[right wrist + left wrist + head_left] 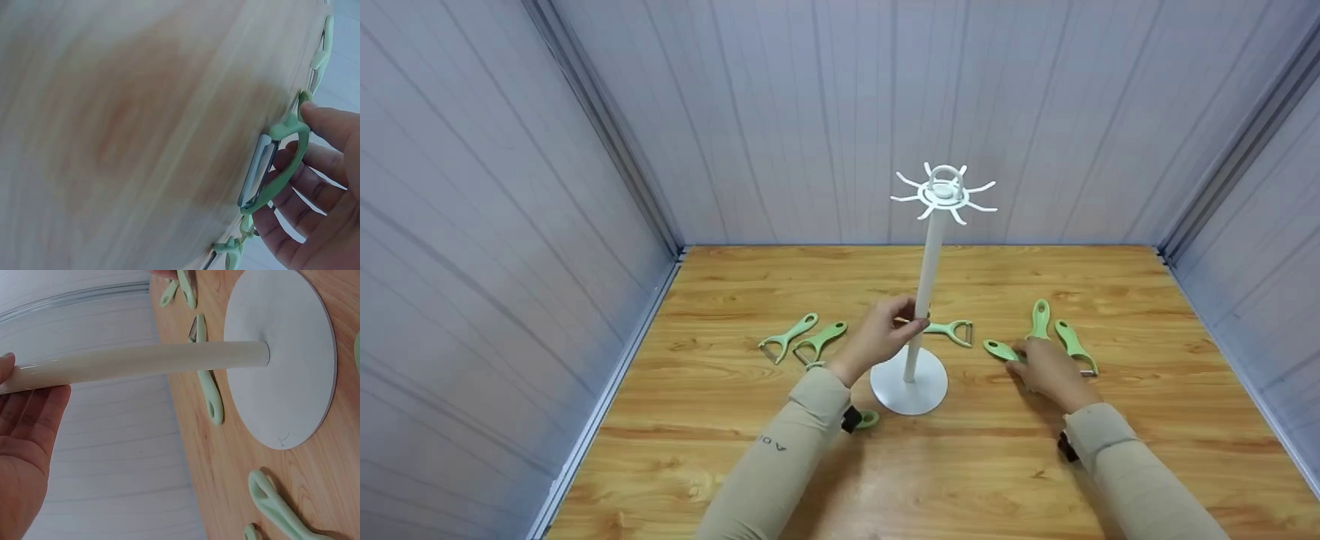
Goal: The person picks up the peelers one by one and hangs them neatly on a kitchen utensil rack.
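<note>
A white stand has an upright pole (930,262), a round base (911,401) and a ring of hooks (943,193) on top, all bare. My left hand (879,337) grips the pole low down, thumb on one side and fingers on the other, as the left wrist view also shows. Over at the right, my right hand (1048,371) pinches a green peeler (275,185) by its Y-shaped head, thumb on one edge and fingers behind. The peeler lies low at the wooden table, its handle pointing left in the head view. Two more green peelers (1040,319) (1072,343) lie beside that hand.
Behind the pole lies a peeler (958,330). Left of the stand are two peelers (795,334) (826,337), and another peeler's handle (868,419) shows by the left wrist. Pale panel walls (847,112) enclose the wooden table (697,450).
</note>
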